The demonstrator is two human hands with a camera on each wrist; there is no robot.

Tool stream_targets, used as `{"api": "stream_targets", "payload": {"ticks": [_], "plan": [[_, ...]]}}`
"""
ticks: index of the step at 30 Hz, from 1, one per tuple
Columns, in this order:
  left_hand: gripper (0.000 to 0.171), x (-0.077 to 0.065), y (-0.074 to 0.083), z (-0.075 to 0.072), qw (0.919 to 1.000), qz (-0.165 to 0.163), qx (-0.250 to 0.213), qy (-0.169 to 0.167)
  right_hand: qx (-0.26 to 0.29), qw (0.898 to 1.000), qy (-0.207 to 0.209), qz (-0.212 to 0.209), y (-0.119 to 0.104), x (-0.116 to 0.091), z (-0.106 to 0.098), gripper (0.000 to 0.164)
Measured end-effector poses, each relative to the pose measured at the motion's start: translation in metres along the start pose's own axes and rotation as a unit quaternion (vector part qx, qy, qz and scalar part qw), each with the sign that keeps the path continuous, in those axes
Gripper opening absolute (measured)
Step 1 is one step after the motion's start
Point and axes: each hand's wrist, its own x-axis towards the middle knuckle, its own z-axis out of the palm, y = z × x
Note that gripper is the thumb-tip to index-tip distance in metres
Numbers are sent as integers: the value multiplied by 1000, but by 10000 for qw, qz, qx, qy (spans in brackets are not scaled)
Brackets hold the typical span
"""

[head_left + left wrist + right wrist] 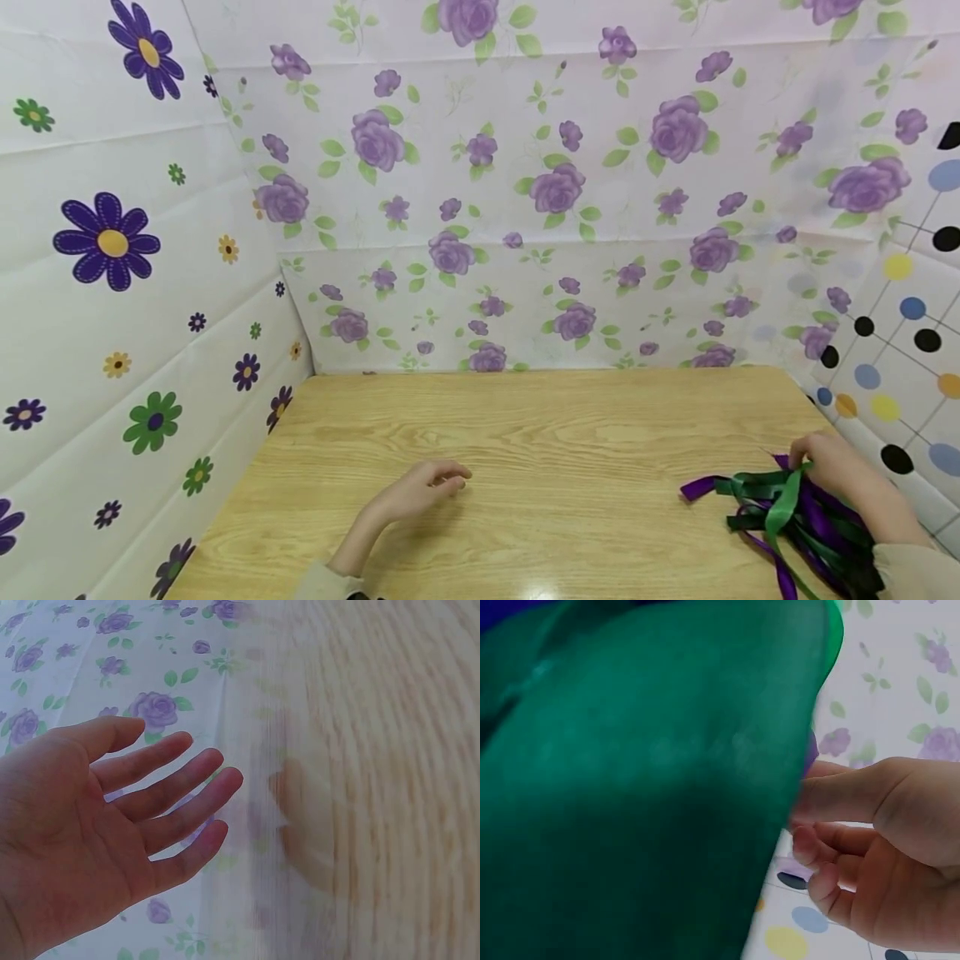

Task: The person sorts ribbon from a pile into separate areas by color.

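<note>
ribbons (783,510) — pinched by right hand (834,468) | left hand (422,490) — well apart

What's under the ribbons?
The table shows around the ribbons and between some loose ends on their left side. The dense middle of the pile covers whatever lies directly beneath it, so I can't tell.

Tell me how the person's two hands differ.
The left hand holds nothing; the right hand pinches part of a green and purple ribbon bunch. The left hand's fingers are spread; the right hand's are curled. The left hand is nearer the middle of the table; the right hand is at its right side. Both are bare and come from light sleeves.
</note>
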Motion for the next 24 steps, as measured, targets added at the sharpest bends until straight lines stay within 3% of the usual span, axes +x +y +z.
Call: {"api": "stream_targets", "payload": {"ticks": [4, 8, 11, 15, 19, 24], "plan": [[38, 1, 0, 2, 9999, 21, -81, -77, 70, 9997, 219, 86, -5, -1, -4, 21], [40, 5, 3, 4, 9997, 57, -144, -183, 83, 9981, 602, 48, -24, 2, -14, 21], [40, 10, 8, 6, 9992, 152, -252, -255, 111, 9936, 1105, -194, -42, 8, -24, 27], [40, 19, 16, 11, 9971, 306, -560, -421, 631, 9855, 1459, -597, -69, 14, -37, 32], [39, 27, 23, 17, 9942, 373, -833, -571, 1105, 9828, 1263, -776, -94, 18, -49, 32], [36, 34, 31, 21, 9908, 439, -1097, -662, 1934, 9737, 587, -1051, -119, 25, -59, 26]]}}
